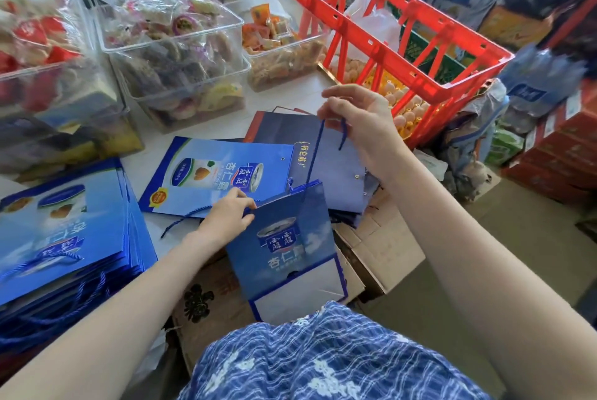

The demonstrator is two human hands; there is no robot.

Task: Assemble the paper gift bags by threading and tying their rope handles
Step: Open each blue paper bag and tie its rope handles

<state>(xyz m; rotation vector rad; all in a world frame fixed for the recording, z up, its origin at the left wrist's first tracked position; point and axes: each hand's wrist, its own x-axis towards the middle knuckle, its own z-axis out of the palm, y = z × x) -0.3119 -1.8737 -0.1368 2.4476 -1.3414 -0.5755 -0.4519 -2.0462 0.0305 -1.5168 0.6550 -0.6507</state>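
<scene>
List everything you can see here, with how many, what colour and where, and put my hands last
bag in hand: one, blue, upright at centre front.
rope handle: one, blue, running from that bag up to the right hand.
stacked bags: a pile, count unclear, blue, on the left.
flat bags: at least two, light and dark blue, lying on the table at centre.
loose rope: one, blue, on the table by the left hand.
clear bins: at least three, transparent, filled with wrapped snacks, at the back left.
crate: one, red, at the back right.
cardboard boxes: several, brown, below the table edge.
left hand: pinches the bag's top edge.
right hand: raised, grips the rope handle.
</scene>
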